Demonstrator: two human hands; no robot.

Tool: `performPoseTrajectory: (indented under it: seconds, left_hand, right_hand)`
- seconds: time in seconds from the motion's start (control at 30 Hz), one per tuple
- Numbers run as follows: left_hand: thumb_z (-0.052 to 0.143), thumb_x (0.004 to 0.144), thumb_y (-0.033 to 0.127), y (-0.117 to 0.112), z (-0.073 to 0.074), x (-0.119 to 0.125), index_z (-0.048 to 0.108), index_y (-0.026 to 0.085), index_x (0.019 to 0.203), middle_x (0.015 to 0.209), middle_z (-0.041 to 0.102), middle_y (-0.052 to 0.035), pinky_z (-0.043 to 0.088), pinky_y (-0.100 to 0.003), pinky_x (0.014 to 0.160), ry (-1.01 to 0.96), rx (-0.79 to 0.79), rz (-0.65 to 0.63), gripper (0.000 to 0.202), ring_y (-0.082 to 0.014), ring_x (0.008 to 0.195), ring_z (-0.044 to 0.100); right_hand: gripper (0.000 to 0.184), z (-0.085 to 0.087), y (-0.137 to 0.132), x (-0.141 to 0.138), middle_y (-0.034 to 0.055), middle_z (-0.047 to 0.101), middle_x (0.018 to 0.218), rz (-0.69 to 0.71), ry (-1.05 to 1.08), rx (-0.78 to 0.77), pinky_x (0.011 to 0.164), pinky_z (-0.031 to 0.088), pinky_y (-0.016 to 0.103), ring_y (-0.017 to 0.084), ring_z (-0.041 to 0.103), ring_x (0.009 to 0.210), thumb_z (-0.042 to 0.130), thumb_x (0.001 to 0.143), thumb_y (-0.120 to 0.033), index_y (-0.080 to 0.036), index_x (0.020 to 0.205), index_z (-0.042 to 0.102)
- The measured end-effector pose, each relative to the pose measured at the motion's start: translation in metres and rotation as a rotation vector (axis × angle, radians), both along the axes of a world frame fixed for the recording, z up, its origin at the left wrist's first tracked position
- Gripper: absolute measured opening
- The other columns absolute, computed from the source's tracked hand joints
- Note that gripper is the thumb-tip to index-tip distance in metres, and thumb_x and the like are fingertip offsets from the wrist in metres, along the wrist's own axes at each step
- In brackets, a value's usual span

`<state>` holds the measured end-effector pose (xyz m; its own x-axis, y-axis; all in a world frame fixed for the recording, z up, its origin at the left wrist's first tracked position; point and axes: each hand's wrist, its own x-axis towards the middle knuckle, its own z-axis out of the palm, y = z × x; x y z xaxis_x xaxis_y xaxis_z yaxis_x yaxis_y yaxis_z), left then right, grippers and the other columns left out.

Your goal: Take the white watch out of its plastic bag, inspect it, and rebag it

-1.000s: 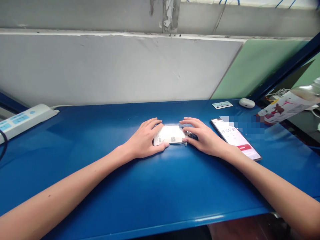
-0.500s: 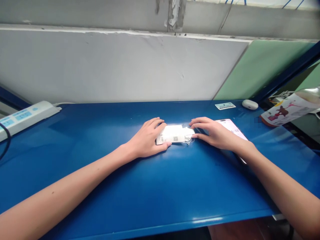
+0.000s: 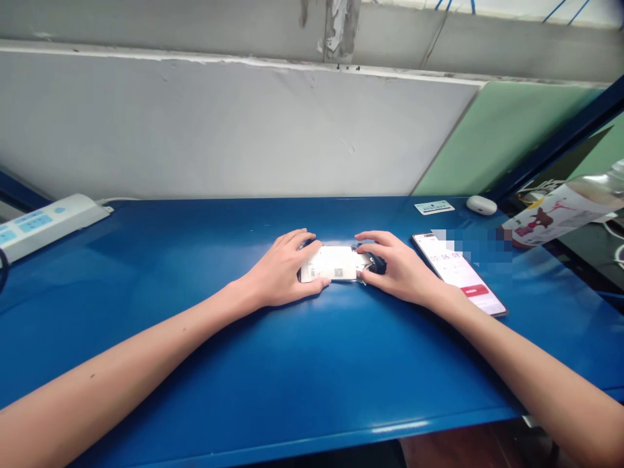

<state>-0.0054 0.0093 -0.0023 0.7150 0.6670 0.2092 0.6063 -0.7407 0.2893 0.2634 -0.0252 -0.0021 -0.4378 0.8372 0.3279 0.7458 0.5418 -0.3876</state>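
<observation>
A flat white package [image 3: 327, 261] with a barcode and a square printed code lies on the blue table, crumpled clear plastic at its right end. My left hand [image 3: 285, 270] is closed around the left end, fingers along the far edge and thumb at the near edge. At the right end my right hand [image 3: 397, 265] is curved in, its fingertips and thumb pinching the package's plastic-wrapped end. A dark patch shows inside the curve of that hand; I cannot make out what it is.
A lit phone [image 3: 480, 289] lies beside my right forearm. Farther back are a small card [image 3: 433, 207] and a white earbud case [image 3: 481, 205]. A labelled bottle [image 3: 560, 211] leans at the right, and a power strip [image 3: 49, 224] lies at the left. A wall panel [image 3: 234, 130] stands behind the table [image 3: 283, 383].
My right hand has moved left over the package's plastic end, uncovering more of the phone. My left hand keeps its grip. The view has shifted slightly.
</observation>
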Motion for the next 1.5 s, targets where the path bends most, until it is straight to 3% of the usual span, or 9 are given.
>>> performPoseTrajectory:
  seconds: [0.17,0.33,0.43,0.6,0.93,1.07,1.37,1.5]
  left_hand:
    - [0.058,0.088,0.058,0.001,-0.002,0.0,0.057,0.009,0.134,0.144,0.051,-0.0239,0.035,-0.057,0.113,0.013,0.007,0.017,0.068,-0.0422,0.14,0.039]
    - [0.057,0.088,0.058,0.001,-0.002,0.0,0.057,0.009,0.134,0.145,0.05,-0.023,0.035,-0.056,0.114,0.022,0.003,0.023,0.068,-0.0415,0.141,0.038]
    - [0.056,0.088,0.057,0.001,-0.001,0.001,0.056,0.009,0.135,0.145,0.05,-0.0231,0.035,-0.056,0.113,0.026,-0.003,0.024,0.067,-0.0411,0.141,0.038]
    - [0.057,0.088,0.058,0.001,-0.002,0.0,0.056,0.01,0.135,0.145,0.05,-0.0224,0.035,-0.056,0.114,0.021,-0.01,0.028,0.067,-0.0405,0.142,0.037]
    - [0.058,0.087,0.057,0.001,0.0,0.001,0.057,0.011,0.133,0.144,0.051,-0.023,0.035,-0.059,0.113,-0.004,-0.02,0.026,0.065,-0.0429,0.14,0.038]
    - [0.058,0.087,0.057,0.001,-0.001,0.0,0.057,0.012,0.133,0.143,0.052,-0.0228,0.036,-0.06,0.112,-0.02,-0.018,0.029,0.064,-0.0425,0.14,0.039]
    - [0.057,0.088,0.055,0.0,-0.001,-0.001,0.054,0.005,0.136,0.146,0.049,-0.0252,0.033,-0.057,0.114,-0.001,-0.03,0.029,0.069,-0.0414,0.142,0.036]
    - [0.06,0.086,0.059,0.001,0.0,-0.001,0.046,0.003,0.143,0.15,0.043,-0.0271,0.031,-0.058,0.115,-0.011,-0.044,0.027,0.08,-0.0414,0.143,0.035]
  right_hand:
    - [0.023,0.008,0.001,0.008,0.0159,0.066,0.128,-0.007,-0.082,0.06,0.101,0.051,0.051,0.034,0.059,0.122,0.068,0.085,-0.034,-0.017,0.101,0.07]
    - [0.023,0.016,0.002,0.018,0.0164,0.067,0.124,-0.066,-0.162,0.01,0.099,0.052,0.05,0.035,0.061,0.117,0.07,0.081,-0.036,-0.017,0.094,0.071]
    - [0.032,0.016,0.001,0.02,0.019,0.061,0.134,-0.078,-0.193,0.011,0.102,0.05,0.052,0.036,0.057,0.124,0.07,0.082,-0.036,-0.015,0.106,0.07]
    - [0.038,0.012,-0.001,0.018,0.0171,0.048,0.149,0.062,-0.145,-0.032,0.107,0.047,0.049,0.032,0.049,0.135,0.061,0.092,-0.036,-0.019,0.126,0.063]
    - [0.029,0.006,0.005,0.018,0.016,0.063,0.128,0.108,-0.112,-0.047,0.099,0.052,0.05,0.032,0.058,0.12,0.05,0.099,-0.034,-0.02,0.121,0.062]
    - [0.026,0.009,0.008,0.026,0.016,0.065,0.119,0.032,-0.146,-0.024,0.091,0.054,0.051,0.032,0.06,0.11,0.046,0.099,-0.032,-0.019,0.117,0.06]
    - [0.027,0.022,0.009,0.029,0.0166,0.064,0.117,-0.203,-0.067,0.076,0.091,0.052,0.048,0.032,0.061,0.108,0.043,0.1,-0.029,-0.018,0.12,0.057]
    - [0.026,0.021,0.009,0.026,0.0165,0.063,0.116,-0.208,-0.003,0.148,0.094,0.051,0.049,0.032,0.061,0.109,0.045,0.099,-0.028,-0.018,0.12,0.056]
